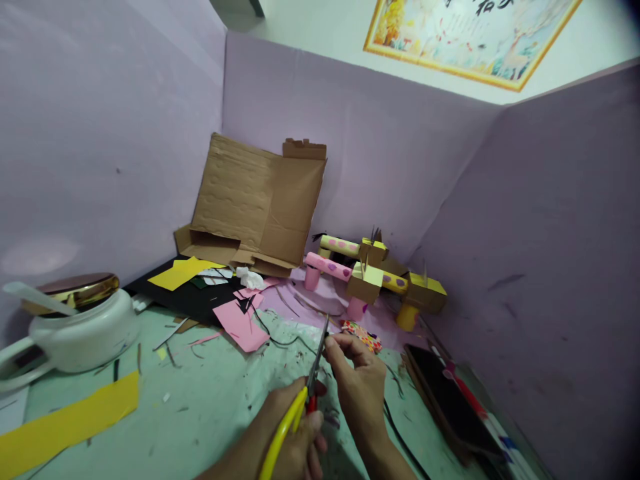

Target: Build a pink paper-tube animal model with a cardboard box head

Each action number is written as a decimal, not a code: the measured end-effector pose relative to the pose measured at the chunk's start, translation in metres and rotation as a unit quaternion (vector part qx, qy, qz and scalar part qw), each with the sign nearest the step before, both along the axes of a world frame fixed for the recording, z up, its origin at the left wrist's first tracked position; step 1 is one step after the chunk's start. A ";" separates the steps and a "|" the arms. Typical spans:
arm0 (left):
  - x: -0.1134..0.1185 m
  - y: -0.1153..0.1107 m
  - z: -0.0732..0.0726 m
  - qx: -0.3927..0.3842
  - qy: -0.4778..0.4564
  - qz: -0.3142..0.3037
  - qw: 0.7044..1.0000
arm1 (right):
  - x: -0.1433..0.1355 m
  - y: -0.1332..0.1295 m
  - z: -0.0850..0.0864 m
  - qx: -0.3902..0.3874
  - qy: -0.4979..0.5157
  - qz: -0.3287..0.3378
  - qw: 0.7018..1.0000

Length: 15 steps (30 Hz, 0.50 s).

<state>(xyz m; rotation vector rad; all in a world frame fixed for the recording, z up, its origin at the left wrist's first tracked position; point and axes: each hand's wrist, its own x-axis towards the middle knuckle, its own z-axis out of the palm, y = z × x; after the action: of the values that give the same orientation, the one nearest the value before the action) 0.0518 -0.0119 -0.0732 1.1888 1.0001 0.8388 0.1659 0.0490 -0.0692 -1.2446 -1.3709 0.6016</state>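
Note:
My left hand (pixel 297 433) is closed round a pair of scissors (pixel 316 363) with yellow handles and a bit of red near the pivot. The dark blades point up and away from me. Close beside their tips, my right hand (pixel 359 377) pinches thumb and fingers together on something small and dark, too small to make out. Beyond the hands stand several paper animal figures: a pink-bodied one (pixel 327 265) with a box head, a yellow one (pixel 425 293) and a pale spotted one (pixel 340 245). A colourful patterned packet (pixel 363 335) lies just past my right hand.
Left stands a white lidded mug (pixel 83 340) with a spoon; a yellow paper strip (pixel 75 420) lies before it. Pink paper (pixel 243 323) and black sheets (pixel 190 300) lie near an opened cardboard box (pixel 265 207). A dark phone-like slab (pixel 453 400) and pens are at right.

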 end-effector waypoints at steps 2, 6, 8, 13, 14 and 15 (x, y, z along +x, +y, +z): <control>0.001 0.002 -0.001 -0.004 0.007 0.011 1.000 | 0.001 0.000 -0.001 0.000 0.006 -0.001 1.000; -0.028 0.024 0.014 0.039 0.214 0.113 0.969 | 0.006 0.004 0.000 -0.014 0.040 -0.021 0.999; -0.061 0.040 0.027 0.081 0.285 0.147 0.944 | 0.009 0.007 0.003 -0.028 0.073 -0.029 0.997; -0.140 0.055 0.035 0.136 0.647 0.136 0.738 | 0.012 0.012 0.009 -0.034 0.133 -0.041 0.990; -0.148 0.053 0.032 0.122 0.652 0.123 0.739 | 0.012 0.012 0.009 -0.033 0.133 -0.041 0.990; -0.152 0.051 0.029 0.115 0.647 0.109 0.746 | 0.011 0.013 0.009 -0.034 0.132 -0.037 0.990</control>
<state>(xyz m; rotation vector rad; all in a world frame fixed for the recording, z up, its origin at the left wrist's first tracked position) -0.0997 0.0388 -0.0440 1.9348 2.2344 0.1673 0.1772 0.0617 -0.0601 -1.2162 -1.0865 0.7383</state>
